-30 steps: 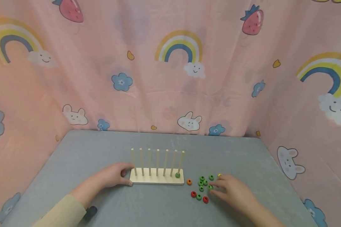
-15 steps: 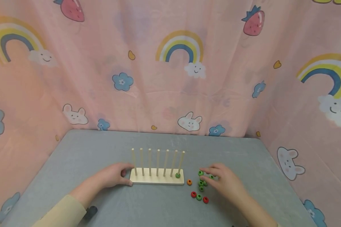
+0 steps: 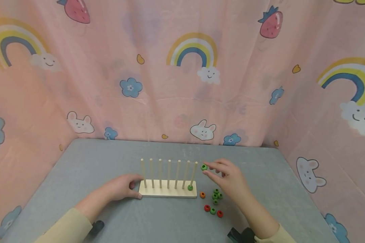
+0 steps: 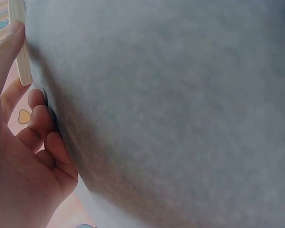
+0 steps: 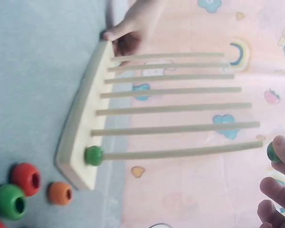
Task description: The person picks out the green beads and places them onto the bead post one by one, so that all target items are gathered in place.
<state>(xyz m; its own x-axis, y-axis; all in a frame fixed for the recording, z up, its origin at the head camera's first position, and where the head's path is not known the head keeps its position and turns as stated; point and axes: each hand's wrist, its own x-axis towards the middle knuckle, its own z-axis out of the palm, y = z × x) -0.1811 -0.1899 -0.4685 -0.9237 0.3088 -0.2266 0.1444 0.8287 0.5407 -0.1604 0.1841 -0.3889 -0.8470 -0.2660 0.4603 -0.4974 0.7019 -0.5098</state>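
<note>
A wooden peg board with a row of several upright pegs stands on the table. One green bead sits at the foot of its rightmost peg. My left hand grips the board's left end between thumb and index finger, its other fingers curled beneath in the left wrist view. Between thumb and fingertips my right hand pinches another green bead, just right of the rightmost peg's top. In the right wrist view that pinched bead is close to the peg's tip, apart from it.
Loose on the grey table, right of the board, lie an orange bead, two red beads and several green beads. A pink patterned curtain hangs behind the table. Dark straps show near both sleeves.
My right hand has picked up a green bead from the pile and moved up and left with it toward the rightmost peg. The left hand has stayed on the board.
</note>
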